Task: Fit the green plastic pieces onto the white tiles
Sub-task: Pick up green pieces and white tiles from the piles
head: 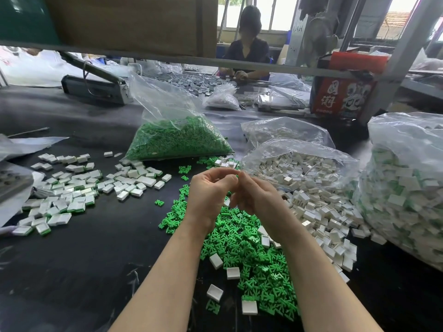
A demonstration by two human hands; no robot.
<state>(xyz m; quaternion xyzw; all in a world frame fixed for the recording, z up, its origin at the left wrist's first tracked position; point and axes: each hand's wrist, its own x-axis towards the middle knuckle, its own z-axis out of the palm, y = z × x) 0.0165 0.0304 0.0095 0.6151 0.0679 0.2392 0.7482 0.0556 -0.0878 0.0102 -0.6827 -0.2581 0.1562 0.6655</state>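
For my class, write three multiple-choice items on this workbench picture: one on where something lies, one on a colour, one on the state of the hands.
1. Where does the loose heap of green pieces lie?
A. inside a cardboard box
B. on the dark table beneath the forearms
C. on a shelf

2. What colour are the contents of the upright clear bag behind the hands?
A. green
B. red
C. blue

3. How are the left hand and right hand placed?
A. flat on the table, apart
B. one out of view
C. raised together, fingertips meeting

Answers: 1 B, the heap spreads over the dark surface; 2 A, the bag is packed with green; 3 C, both hands' fingers curl and meet above the heap, though what they pinch is too small to tell.
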